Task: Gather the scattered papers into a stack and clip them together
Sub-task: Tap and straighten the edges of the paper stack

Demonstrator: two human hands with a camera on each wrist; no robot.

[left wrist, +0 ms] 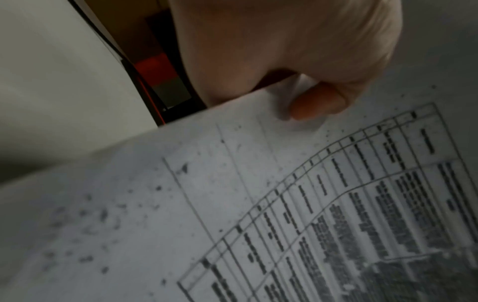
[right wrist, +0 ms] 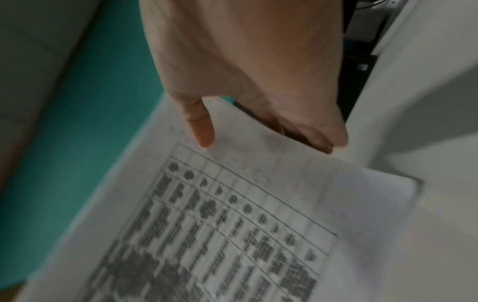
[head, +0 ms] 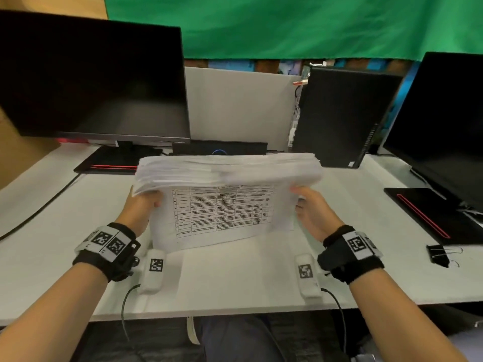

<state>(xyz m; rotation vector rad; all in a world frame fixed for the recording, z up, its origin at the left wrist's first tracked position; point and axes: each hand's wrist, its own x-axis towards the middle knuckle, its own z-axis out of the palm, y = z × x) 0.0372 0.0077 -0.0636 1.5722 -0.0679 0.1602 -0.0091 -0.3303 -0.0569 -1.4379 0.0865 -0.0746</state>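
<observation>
A thick stack of white papers (head: pixel 227 194) with a printed table on its near face stands on its long edge on the white desk (head: pixel 235 278), tilted toward me. My left hand (head: pixel 142 202) grips the stack's left side, thumb (left wrist: pixel 318 102) pressed on the front sheet (left wrist: pixel 258 204). My right hand (head: pixel 311 207) holds the right side, thumb (right wrist: pixel 201 128) on the front sheet (right wrist: pixel 232 224) and the other fingers behind it. A black binder clip (head: pixel 440 254) lies on the desk to the right, apart from both hands.
Dark monitors stand at the back left (head: pixel 91 82) and at the right (head: pixel 444 121), with a black computer tower (head: pixel 342 116) between them. Two white tagged blocks (head: pixel 155 270) (head: pixel 307 275) with cables lie near the desk's front edge. A black stand base (head: pixel 433 215) sits right.
</observation>
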